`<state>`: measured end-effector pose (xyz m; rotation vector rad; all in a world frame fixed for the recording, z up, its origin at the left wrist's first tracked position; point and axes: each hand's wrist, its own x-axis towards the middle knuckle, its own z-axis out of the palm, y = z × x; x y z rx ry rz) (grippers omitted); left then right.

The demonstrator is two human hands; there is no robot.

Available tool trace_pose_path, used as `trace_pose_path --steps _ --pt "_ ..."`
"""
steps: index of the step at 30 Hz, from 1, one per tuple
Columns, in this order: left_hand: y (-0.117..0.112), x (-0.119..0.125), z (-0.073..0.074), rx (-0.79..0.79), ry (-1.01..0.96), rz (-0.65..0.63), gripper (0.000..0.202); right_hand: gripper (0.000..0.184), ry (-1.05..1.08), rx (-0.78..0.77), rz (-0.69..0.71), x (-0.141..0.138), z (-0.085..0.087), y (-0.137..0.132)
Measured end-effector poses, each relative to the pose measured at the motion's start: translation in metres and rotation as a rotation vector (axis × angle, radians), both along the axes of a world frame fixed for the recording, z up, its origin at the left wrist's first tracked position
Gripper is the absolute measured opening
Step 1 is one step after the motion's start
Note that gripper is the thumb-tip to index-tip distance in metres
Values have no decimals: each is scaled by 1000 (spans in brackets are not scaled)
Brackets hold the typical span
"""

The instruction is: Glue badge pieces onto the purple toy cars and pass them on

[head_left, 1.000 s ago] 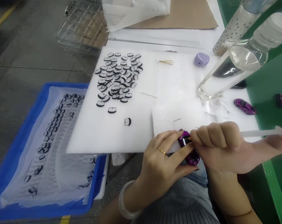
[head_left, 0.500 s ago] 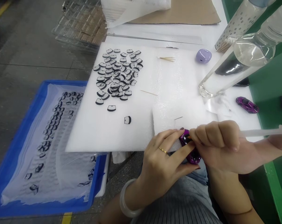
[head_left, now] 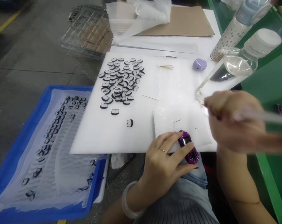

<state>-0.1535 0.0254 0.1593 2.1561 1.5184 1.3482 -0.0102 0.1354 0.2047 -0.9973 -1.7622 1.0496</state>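
Note:
My left hand (head_left: 163,157) grips a small shiny purple toy car (head_left: 191,154) at the near edge of the white foam sheet, fingertips along its sides. Its black windows face up. My right hand (head_left: 234,123), smeared by motion, is raised to the right of the car and apart from it. Out of its fist runs a pale translucent rod, seemingly a syringe (head_left: 269,115); its tip cannot be made out. Small black-edged window pieces (head_left: 121,81) lie heaped on the foam sheet (head_left: 89,137), with a single piece (head_left: 130,123) nearer the car.
A clear bottle (head_left: 227,73) of liquid stands at the right, beside a dotted cup (head_left: 231,39) with toothpicks. A lilac case (head_left: 200,64), thin needles (head_left: 167,66) and cardboard (head_left: 178,23) lie farther back. To the left, a blue tray (head_left: 19,155) holds more black-edged pieces.
My right hand has lifted away from the car, up and to the right, taking the syringe along. My left hand still holds the car. The view has shifted slightly.

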Motion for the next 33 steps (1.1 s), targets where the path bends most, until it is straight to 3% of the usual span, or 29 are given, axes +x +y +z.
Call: trace_pose_path --steps 3,6,8,10,13,19,22,27,33 --pt "0 1 2 -3 20 6 36 52 92 -32 -2 4 -1 24" --pt "-1 5 4 -3 42 19 35 29 70 118 -219 17 0 11" --pt "0 9 5 12 36 41 31 11 -78 184 -288 29 -3 -7" --pt "0 13 4 27 35 79 23 2 -316 144 -185 39 -7 -22" --pt "0 16 1 25 51 105 21 3 -536 121 -79 45 -16 -32" --pt "-3 10 8 3 -69 92 17 7 -671 228 -29 45 -27 -31" --pt "-2 8 15 -43 -194 95 15 8 -621 275 -30 45 -24 -35" --pt "6 12 26 -153 -388 -28 16 13 -489 380 38 36 -7 -51" --pt "10 15 28 -95 -380 -26 15 17 -433 385 98 26 1 -57"
